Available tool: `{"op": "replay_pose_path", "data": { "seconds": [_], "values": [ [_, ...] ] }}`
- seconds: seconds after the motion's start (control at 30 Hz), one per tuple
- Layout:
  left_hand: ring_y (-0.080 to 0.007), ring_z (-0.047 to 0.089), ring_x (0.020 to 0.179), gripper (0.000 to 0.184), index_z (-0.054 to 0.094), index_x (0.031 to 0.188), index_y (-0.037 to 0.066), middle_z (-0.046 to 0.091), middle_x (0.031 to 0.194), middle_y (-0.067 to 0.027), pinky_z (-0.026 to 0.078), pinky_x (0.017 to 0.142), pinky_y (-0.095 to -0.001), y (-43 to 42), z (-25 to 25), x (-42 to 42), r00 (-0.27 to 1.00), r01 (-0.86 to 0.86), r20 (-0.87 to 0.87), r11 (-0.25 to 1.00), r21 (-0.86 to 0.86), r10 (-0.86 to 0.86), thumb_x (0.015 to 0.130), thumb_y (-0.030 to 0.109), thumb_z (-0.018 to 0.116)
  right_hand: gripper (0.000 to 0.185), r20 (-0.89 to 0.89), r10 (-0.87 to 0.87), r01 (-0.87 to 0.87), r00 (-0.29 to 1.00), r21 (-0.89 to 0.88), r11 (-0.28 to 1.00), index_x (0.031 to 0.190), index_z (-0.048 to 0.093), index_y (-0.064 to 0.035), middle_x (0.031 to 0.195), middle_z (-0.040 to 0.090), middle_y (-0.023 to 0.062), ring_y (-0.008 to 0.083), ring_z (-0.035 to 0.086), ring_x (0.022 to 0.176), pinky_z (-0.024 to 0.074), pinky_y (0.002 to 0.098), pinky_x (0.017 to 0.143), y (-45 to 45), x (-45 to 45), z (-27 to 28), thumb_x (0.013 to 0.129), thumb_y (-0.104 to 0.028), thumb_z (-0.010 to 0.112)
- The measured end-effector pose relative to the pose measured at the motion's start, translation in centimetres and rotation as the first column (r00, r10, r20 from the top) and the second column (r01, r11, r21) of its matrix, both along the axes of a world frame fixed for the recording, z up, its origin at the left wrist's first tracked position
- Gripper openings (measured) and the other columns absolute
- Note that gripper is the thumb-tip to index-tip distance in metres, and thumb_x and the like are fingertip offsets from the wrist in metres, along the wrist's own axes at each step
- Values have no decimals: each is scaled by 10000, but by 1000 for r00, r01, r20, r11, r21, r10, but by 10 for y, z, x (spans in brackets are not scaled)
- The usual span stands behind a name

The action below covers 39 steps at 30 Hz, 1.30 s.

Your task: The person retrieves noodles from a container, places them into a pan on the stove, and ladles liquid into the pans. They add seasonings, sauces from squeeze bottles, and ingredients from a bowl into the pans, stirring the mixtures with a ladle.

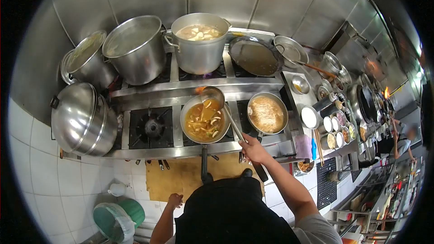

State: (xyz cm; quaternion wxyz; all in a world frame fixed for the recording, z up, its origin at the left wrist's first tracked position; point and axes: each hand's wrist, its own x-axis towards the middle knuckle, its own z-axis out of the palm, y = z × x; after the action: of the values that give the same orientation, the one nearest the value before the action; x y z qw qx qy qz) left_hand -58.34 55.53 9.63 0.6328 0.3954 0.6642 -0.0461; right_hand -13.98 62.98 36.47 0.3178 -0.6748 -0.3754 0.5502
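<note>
My right hand [254, 148] is closed around the long handle of a metal ladle [212, 94]. The bowl of the ladle is over the far edge of a frying pan [182, 127] on the front of the stove. Orange-brown soup [201, 125] with pale sliced pieces fills that pan, and its black handle [205, 165] points toward me. Right of it, a second pan [267, 114] contains a light-brown, foamy liquid. Low by my left side, my left hand [175, 200] hangs with its fingers curled, apart from the pans; nothing shows in it.
Large stockpots [134, 49] and a pot of pale chunks [200, 47] line the back burners, beside a dark wok [255, 56]. A lidded steamer [83, 117] stands left. Ingredient containers [335, 124] crowd the right counter. A green bin [131, 212] sits on the floor; another person [402, 142] is far right.
</note>
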Motion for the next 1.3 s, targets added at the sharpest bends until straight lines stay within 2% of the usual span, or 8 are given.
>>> {"op": "replay_pose_path", "data": {
  "seconds": [0.1, 0.17, 0.4, 0.47, 0.5, 0.57, 0.87, 1.3],
  "values": [
    [-259, 657, 591, 310, 576, 951, -16, 639, 753, -157, 554, 479, -375, -3, -4, -5, 999, -15, -47, 1000, -4, 15, 906, 291, 593, 522, 293, 49, -98, 955, 155, 983, 1410, 386, -24, 598, 525, 58, 143, 505, 474, 447, 318, 478, 3, 1, -21, 970, -263, 533],
    [-259, 656, 589, 310, 575, 953, -17, 641, 757, -159, 553, 476, -375, -5, -10, -11, 998, -52, -41, 999, -8, 52, 906, 289, 592, 499, 694, 16, -274, 720, 262, 925, 1381, 427, -48, 797, 645, 271, 415, 657, 706, 528, 477, 665, 3, 3, -57, 933, -235, 544],
    [-287, 645, 569, 295, 583, 954, 2, 659, 784, -161, 535, 479, -403, -15, -56, -46, 967, 213, 70, 925, 315, -246, 906, 292, 583, 466, 360, 11, -70, 933, 153, 986, 1387, 438, -53, 709, 582, 76, 166, 539, 548, 482, 368, 480, -17, -34, -97, 955, -204, 528],
    [-366, 648, 636, 342, 644, 859, 72, 651, 729, -174, 505, 604, -482, -14, -85, -67, 538, 603, -573, -192, 774, -618, 837, 405, 568, 301, -503, -313, 184, 806, -290, 939, 1253, 548, -126, 779, 532, -3, 82, 434, 551, 367, 278, 445, -20, -42, -74, 961, -194, 550],
    [-355, 653, 671, 275, 650, 811, 92, 628, 673, -170, 500, 620, -494, -15, -83, -53, 879, 260, 1, 481, 837, -478, 838, 348, 554, 173, -661, -380, 188, 647, -345, 920, 1139, 554, -167, 727, 486, -27, 65, 371, 518, 311, 247, 458, -15, -38, -96, 971, -203, 537],
    [-360, 647, 684, 272, 645, 828, 91, 623, 670, -167, 497, 621, -496, 3, -92, -51, 419, 855, -434, 186, 484, -797, 842, 347, 553, 143, -754, -458, 81, 470, -480, 873, 1095, 497, -208, 687, 433, -53, 60, 344, 480, 281, 245, 452, -1, -33, -107, 971, -253, 552],
    [-359, 647, 688, 282, 645, 827, 92, 625, 674, -166, 496, 622, -497, 73, -92, 76, 440, 833, -277, 273, 482, -854, 837, 361, 559, 360, -179, 3, -1, 984, 10, 1000, 1256, 475, -38, 646, 498, 27, 127, 497, 472, 442, 315, 428, -16, -33, -40, 963, -245, 507],
    [-357, 647, 694, 297, 644, 824, 94, 628, 680, -165, 496, 622, -499, 91, -90, 111, 399, 859, -255, 262, 439, -881, 829, 381, 569, 602, 566, -59, -194, 822, 377, 906, 1481, 266, -88, 696, 588, 250, 427, 599, 665, 475, 520, 640, -65, -40, -1, 944, -221, 504]
  ]
}}
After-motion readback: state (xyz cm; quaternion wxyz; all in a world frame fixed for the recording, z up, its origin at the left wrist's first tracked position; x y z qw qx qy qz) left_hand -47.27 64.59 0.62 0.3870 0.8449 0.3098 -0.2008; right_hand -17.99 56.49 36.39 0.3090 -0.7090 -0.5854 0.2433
